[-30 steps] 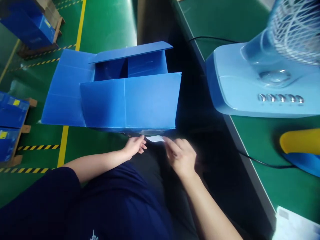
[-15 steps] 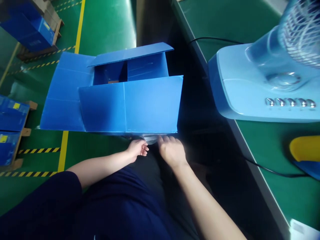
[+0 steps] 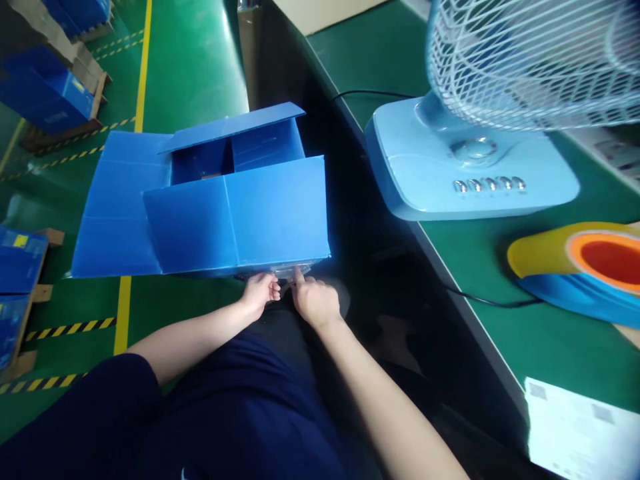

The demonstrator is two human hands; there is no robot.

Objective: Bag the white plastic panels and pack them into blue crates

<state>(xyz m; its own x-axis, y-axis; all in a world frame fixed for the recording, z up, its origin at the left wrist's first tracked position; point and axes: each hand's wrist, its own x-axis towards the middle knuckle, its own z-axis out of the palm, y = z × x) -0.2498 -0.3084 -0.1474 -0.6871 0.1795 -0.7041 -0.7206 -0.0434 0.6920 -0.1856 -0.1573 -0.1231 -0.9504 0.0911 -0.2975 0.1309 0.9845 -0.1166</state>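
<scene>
A blue cardboard box with raised and spread top flaps stands in front of me. On its near side, just under the front flap, shows a shiny piece of clear plastic. My left hand is closed in a pinch at the left part of this plastic. My right hand is at its right part, index finger stretched along it and the other fingers curled. The right thumb is hidden. Inside the box, only dark blue walls and a small brownish patch are visible.
To the right, a green-topped bench carries a light blue fan, a yellow tape roll on a blue holder, and a white printed sheet. Blue boxes on pallets stand left, beyond yellow floor lines.
My view has swung right, so the box and hands sit further left and more of the bench shows. My right index finger has stretched out onto the plastic; my left hand stays pinched.
</scene>
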